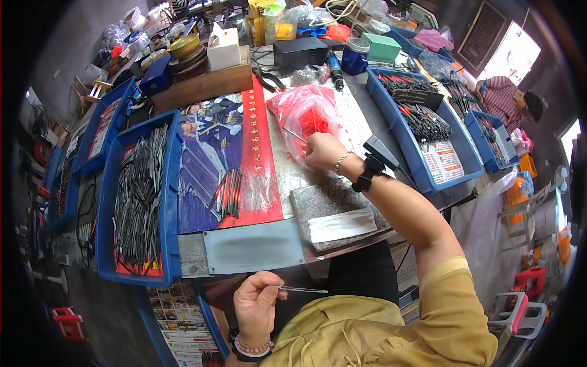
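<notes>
My left hand (255,307) is raised at the table's near edge, thumb and fingers pinching a thin, pale grey rod (304,289) that points right. My right hand (325,151) reaches over the table to a clear plastic bag (287,109) with small red pieces (310,120) inside. Its fingers are closed around a slim metallic stick (293,134), whose kind I cannot make out. Left of the bag, a small bundle of black and red sticks (229,193) lies on a printed sheet (211,147). A white folded cloth (342,226) rests on a stone slab (309,200) below my right forearm.
A blue tray (173,202) of dark rods stands at left. Another blue tray (445,183) with black and red pieces is at right. Pliers (266,79), a blue screwdriver-like tool (334,66) and a jar (354,56) sit behind the bag. A person (502,101) is at far right.
</notes>
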### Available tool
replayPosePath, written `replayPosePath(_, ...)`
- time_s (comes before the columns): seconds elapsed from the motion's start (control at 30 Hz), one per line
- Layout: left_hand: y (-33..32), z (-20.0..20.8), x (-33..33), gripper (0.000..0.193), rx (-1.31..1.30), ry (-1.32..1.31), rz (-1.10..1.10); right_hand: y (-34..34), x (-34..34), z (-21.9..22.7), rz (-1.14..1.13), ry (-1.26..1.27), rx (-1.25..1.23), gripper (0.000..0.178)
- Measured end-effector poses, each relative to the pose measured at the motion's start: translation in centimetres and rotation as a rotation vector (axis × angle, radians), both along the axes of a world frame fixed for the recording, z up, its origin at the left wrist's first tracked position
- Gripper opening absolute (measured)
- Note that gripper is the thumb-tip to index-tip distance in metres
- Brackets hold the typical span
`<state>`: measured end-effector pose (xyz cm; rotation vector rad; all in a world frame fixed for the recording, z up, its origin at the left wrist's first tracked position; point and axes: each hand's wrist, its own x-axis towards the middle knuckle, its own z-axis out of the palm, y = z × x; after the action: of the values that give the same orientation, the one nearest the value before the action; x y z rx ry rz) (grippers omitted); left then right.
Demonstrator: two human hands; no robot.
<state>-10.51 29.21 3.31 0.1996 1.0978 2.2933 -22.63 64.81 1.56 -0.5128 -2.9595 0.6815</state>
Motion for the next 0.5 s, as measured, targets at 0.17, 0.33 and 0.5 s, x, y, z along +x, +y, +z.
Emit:
replayPosePath(0.17,0.2,-0.6,-0.2,0.012,0.002,-0.047,-0.042,-0.4,-0.4,-0.4,-0.024,-0.017,0.014,0.03)
replayPosePath(0.33,0.3,-0.6,0.1,0.012,0.015,-0.055,-0.057,0.1,-0.1,0.6,-0.05,0.007,-0.065,0.023)
replayPosePath(0.5,0.0,-0.7,0.2,0.013,-0.016,-0.075,-0.038,1.4,0.7,2.0,-0.063,0.026,-0.22,0.012)
